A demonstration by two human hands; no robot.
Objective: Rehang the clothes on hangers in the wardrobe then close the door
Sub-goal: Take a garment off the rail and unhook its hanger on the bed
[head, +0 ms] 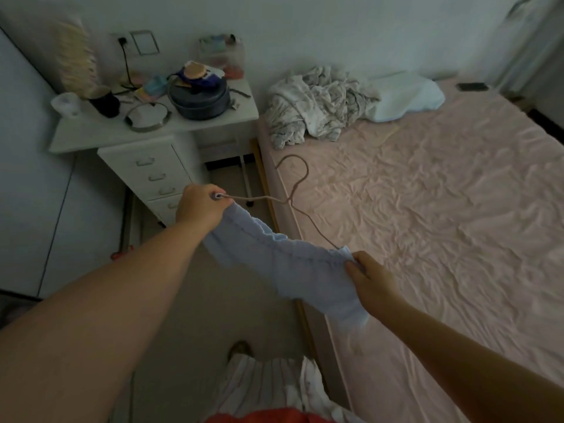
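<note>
Currently both grips closed: left hand [200,206] fists one end of the wire hanger [293,190] plus the pale blue garment [293,270]; right hand [370,277] pinches the other end. Arms extended, garment stretched taut over the bed's [442,209] left edge. Fabric ribbed, gathered; bedsheet pink, wrinkled.

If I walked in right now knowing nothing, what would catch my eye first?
Two bare arms reach out in the middle: the left hand and right hand stretch a pale blue garment along a thin hanger. To the right lies a bed with a pink sheet, with a cluttered white desk beyond on the left.
</note>
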